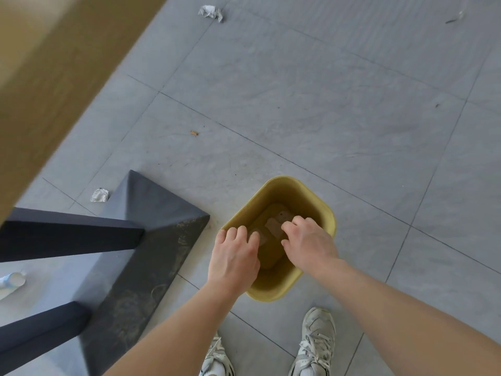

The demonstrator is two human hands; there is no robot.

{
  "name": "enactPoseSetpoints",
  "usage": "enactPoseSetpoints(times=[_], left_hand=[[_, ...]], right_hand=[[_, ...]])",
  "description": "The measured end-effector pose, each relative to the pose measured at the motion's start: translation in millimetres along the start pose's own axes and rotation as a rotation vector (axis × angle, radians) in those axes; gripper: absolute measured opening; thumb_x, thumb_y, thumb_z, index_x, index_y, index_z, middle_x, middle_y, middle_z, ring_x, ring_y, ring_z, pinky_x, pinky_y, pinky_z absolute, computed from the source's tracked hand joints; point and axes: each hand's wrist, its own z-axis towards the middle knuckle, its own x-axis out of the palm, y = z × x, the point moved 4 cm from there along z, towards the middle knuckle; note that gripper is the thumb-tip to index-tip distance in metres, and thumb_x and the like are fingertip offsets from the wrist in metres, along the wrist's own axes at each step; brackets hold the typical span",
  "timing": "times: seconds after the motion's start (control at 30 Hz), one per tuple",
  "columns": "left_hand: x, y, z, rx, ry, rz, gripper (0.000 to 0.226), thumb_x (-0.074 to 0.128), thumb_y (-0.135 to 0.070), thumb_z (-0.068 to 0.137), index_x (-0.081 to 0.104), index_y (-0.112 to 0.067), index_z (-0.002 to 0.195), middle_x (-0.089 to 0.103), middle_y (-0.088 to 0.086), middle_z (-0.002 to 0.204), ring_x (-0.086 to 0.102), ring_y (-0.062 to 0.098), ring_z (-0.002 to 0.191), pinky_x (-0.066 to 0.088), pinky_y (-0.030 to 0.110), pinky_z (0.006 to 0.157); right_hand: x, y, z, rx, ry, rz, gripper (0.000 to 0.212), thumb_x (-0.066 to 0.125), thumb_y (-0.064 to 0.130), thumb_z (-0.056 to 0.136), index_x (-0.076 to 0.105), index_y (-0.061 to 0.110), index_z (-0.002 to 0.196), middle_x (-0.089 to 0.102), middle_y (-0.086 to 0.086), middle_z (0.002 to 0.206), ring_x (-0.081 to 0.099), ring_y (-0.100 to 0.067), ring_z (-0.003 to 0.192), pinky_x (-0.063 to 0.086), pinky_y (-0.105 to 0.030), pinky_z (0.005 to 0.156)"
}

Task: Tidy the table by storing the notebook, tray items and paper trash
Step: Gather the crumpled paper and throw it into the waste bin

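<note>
Where the bin [287, 191] stands mouth-up — left hand [234, 260] curled at rim | right hand [309, 245] curled above; grips unclear

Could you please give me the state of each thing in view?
Yellow bin: upright, open, flat scraps at its bottom.
Left hand: fingers curled over the bin, hold unclear.
Right hand: fingers curled over the bin, hold unclear.
Far paper ball: crumpled, on the floor.
Near paper ball: crumpled, on the floor.
Bottle: lying on its side.
</note>
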Motion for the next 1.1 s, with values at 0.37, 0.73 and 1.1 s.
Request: enactPoseSetpoints(times=[0.37, 0.73, 1.1], left_hand=[[-121.0, -27.2, -46.2, -0.056, -0.071, -0.029, 0.031, 0.043, -0.032, 0.096, 0.058, -0.025, 0.122, 0.064, 0.000, 0.107, 0.057, 0.023, 0.097, 0.043, 0.045, 0.099], [-298.4, -61.9, -139.5, -0.149, -0.110, -0.144, 0.044, 0.041, -0.039, 0.097, 0.041, -0.026, 0.139, 0.053, 0.002, 0.136, 0.047, 0.026, 0.126, 0.030, 0.047, 0.112], [-396.6, -28.4, -202.5, -0.308, -0.263, -0.110, 0.046, 0.042, -0.038, 0.097, 0.037, -0.026, 0.141, 0.051, 0.005, 0.138, 0.045, 0.027, 0.128, 0.032, 0.047, 0.113]], right_hand=[[-99.0, 25.7, -68.0, 0.045, -0.034, -0.050, 0.030, 0.051, 0.046, 0.093, 0.053, 0.028, 0.117, 0.056, 0.004, 0.109, 0.054, -0.020, 0.099, 0.047, -0.032, 0.071], [-269.3, 81.8, -171.5, -0.024, -0.145, -0.090, 0.045, 0.055, 0.047, 0.092, 0.051, 0.024, 0.131, 0.061, -0.001, 0.122, 0.056, -0.022, 0.106, 0.052, -0.036, 0.084], [-354.1, 132.5, -215.5, -0.176, -0.231, -0.078, 0.038, 0.053, 0.053, 0.091, 0.055, 0.030, 0.122, 0.062, 0.008, 0.112, 0.055, -0.013, 0.098, 0.040, -0.021, 0.068]])
